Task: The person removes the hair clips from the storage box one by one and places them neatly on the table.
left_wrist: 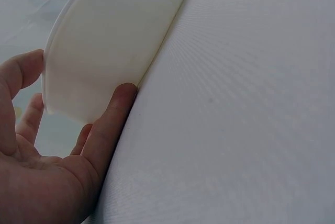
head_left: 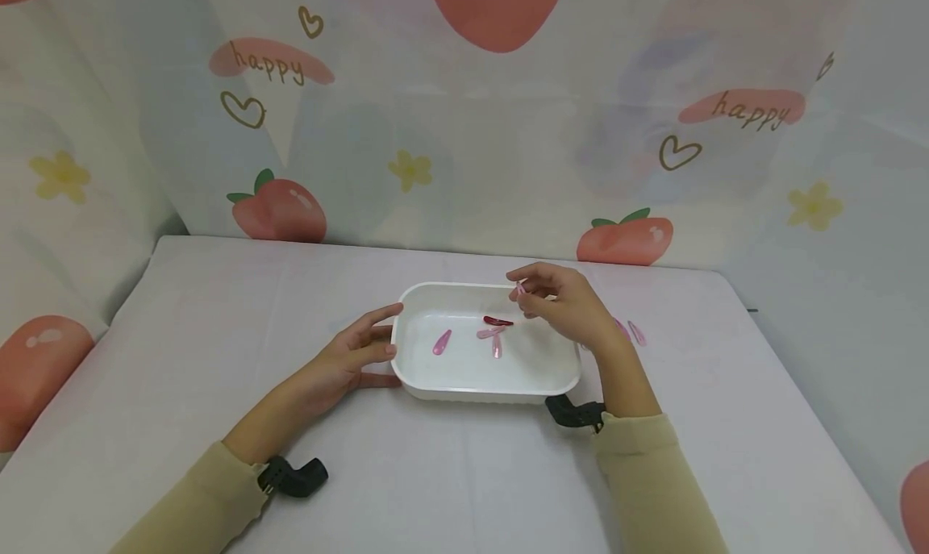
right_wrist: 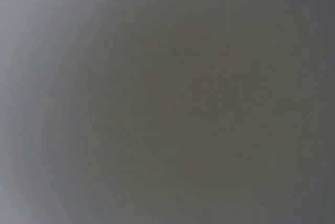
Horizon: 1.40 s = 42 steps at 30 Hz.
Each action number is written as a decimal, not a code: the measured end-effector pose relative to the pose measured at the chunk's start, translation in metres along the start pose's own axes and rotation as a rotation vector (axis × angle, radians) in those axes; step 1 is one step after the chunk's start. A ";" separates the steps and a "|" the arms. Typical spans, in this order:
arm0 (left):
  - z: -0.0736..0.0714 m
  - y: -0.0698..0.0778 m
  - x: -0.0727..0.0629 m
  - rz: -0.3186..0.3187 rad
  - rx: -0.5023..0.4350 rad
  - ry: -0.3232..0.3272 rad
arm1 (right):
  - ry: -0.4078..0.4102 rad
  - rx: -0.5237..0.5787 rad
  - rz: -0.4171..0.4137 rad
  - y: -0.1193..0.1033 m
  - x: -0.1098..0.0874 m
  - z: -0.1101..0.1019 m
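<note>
My left hand steadies the left end of a white tray, its spread fingertips and thumb touching the rim and side. In the left wrist view one finger lies low along the wall of the tray. Over the tray's back right corner, my right hand pinches a pink snap hair clip between thumb and fingers. Inside the tray lie a dark red clip, a pink clip apart to the left, and two more pink clips near the middle. The right wrist view is a grey blur.
Beyond my right wrist, a pink hair clip lies on the white-covered table, with others partly hidden by the wrist. A printed cloth backdrop rises behind the table's far edge. Each wrist wears a black camera mount.
</note>
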State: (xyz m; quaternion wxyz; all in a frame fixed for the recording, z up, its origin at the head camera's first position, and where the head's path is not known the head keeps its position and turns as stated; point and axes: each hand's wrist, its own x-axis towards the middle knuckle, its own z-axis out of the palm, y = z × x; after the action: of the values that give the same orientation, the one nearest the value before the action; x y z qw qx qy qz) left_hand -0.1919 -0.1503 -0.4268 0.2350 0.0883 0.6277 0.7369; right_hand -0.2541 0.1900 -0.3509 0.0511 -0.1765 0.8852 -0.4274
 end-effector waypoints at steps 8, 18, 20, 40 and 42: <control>0.000 0.002 -0.001 0.010 -0.017 -0.012 | -0.018 0.053 0.029 -0.001 -0.001 -0.002; 0.000 -0.001 0.002 0.009 -0.018 -0.019 | -0.038 0.206 0.054 0.016 -0.014 -0.012; 0.000 -0.001 0.002 0.012 -0.018 -0.021 | -0.050 0.192 0.066 0.018 -0.016 -0.016; 0.003 0.002 -0.001 -0.003 -0.002 -0.003 | 0.101 0.305 -0.020 0.050 -0.048 -0.054; 0.004 0.003 -0.001 -0.007 -0.002 -0.004 | 0.112 0.314 -0.009 0.052 -0.050 -0.057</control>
State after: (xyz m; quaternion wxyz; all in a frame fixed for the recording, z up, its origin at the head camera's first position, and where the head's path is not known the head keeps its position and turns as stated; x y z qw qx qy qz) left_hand -0.1901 -0.1474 -0.4233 0.2388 0.0874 0.6267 0.7366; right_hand -0.2355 0.2793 -0.3586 0.0266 -0.1460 0.8083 -0.5697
